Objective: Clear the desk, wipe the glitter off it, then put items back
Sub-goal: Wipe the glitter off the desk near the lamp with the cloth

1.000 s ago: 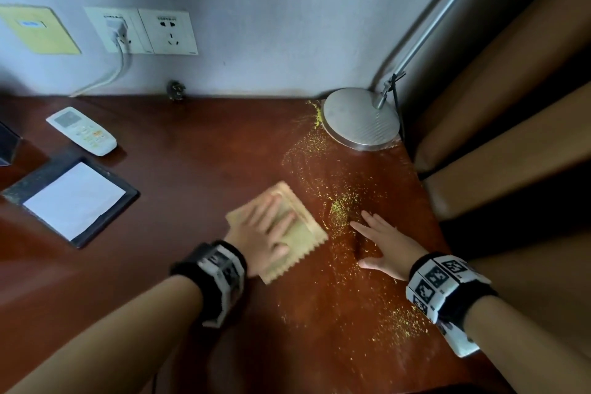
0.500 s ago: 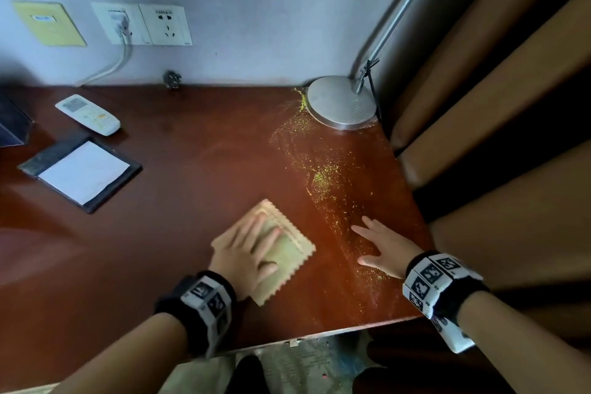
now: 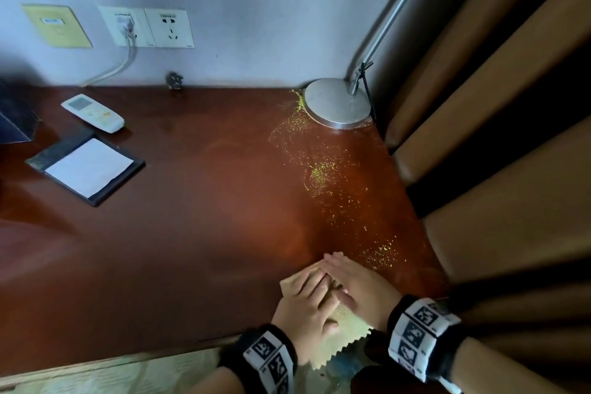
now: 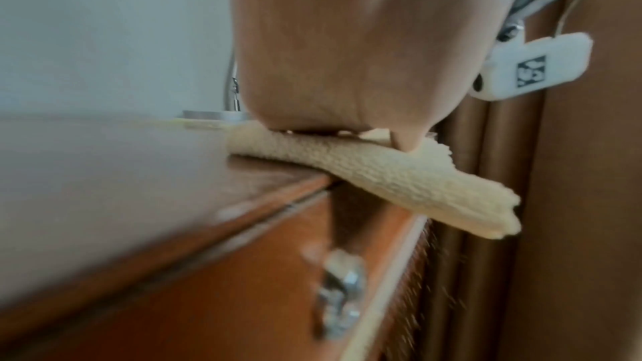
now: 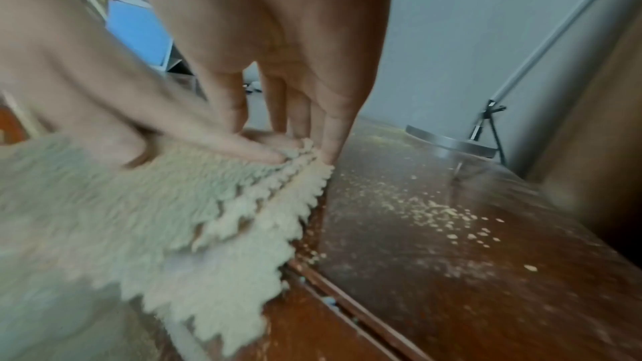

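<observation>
At the front edge of a reddish-brown desk [image 3: 192,233], a folded cream cloth [image 3: 350,323] lies partly overhanging, pressed flat under the left hand [image 3: 307,307] with straight fingers. The right hand [image 3: 361,288] rests flat, fingers straight, across the left fingers. Yellow-green glitter [image 3: 323,176] trails from beside the hands toward a round lamp base [image 3: 337,104] in the far corner.

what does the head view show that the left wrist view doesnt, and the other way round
Only the head view shows the remote, the notepad, the wall sockets, the scattered glitter and both hands together, the right hand beside the left hand.

Only the left wrist view shows the drawer handle under the desk edge.

Both show the cloth overhanging the desk and the lamp base.
</observation>
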